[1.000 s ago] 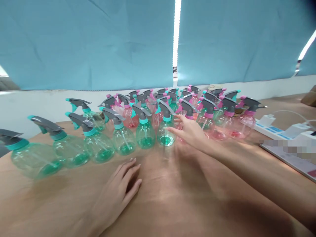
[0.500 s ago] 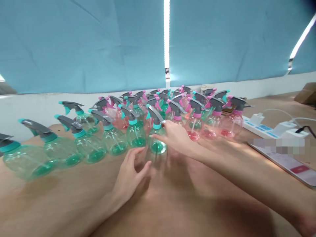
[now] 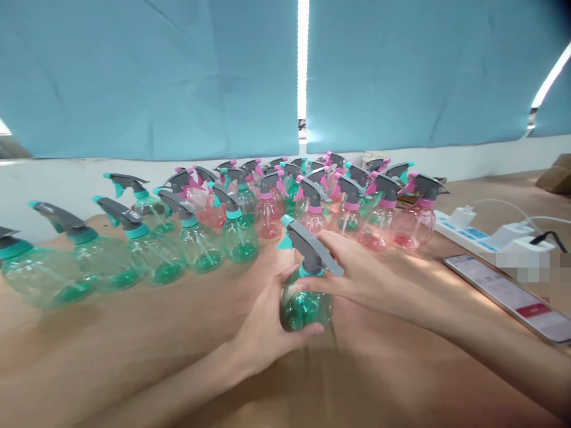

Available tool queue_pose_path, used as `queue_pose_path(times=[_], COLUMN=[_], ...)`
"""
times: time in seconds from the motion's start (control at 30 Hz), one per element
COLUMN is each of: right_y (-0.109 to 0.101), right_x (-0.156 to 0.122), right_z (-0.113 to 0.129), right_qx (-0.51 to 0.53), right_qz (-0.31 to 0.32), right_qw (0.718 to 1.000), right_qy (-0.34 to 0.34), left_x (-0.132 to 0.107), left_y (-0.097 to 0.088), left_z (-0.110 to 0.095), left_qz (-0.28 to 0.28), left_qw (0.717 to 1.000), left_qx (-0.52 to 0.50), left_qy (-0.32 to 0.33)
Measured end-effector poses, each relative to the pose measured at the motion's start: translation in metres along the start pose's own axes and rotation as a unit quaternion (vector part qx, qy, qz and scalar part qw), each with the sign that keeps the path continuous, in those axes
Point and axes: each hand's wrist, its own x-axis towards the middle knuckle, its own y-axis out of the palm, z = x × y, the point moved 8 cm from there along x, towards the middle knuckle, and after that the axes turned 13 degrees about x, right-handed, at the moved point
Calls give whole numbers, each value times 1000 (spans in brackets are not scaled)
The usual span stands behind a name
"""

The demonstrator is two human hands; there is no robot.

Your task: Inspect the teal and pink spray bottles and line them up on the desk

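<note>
Both of my hands hold a clear green spray bottle in front of me, slightly tilted. It has a grey spray head with a teal nozzle, trigger and collar. My left hand wraps round the lower body from the left, its thumb across the front. My right hand grips the upper body just under the collar from the right; some of its fingers are hidden behind the bottle. Beyond them stands a row of green spray bottles on the left and pink spray bottles on the right.
More spray bottles crowd behind the front row. At the right, a white power strip holds several plugs with cables, and a phone lies before it. A brown box sits far right. A blue curtain hangs behind the brown table.
The green spray bottle has come out of the front row towards me in my right hand. My left hand, open and apart from it before, has closed round its body.
</note>
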Motion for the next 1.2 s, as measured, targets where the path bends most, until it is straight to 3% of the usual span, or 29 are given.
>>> queue_pose_path(times=[0.23,0.37,0.67,0.87,1.2], right_y=[3,10,12,4,-4], right_x=[4,10,21,26,17], right_z=[-10,-13,-18,-35,-32], right_qx=[130,205,237,182,112], right_qz=[-93,-75,-73,-82,-129], right_qw=[985,972,965,977,979], right_qy=[-59,-81,-87,-76,-110], left_x=[11,14,10,3,0], left_y=[15,14,13,17,21], left_z=[-7,-6,15,31,32], left_qz=[14,17,58,128,128], left_qw=[998,998,997,974,961], left_qx=[-26,-31,26,182,237], left_qy=[48,43,33,46,63])
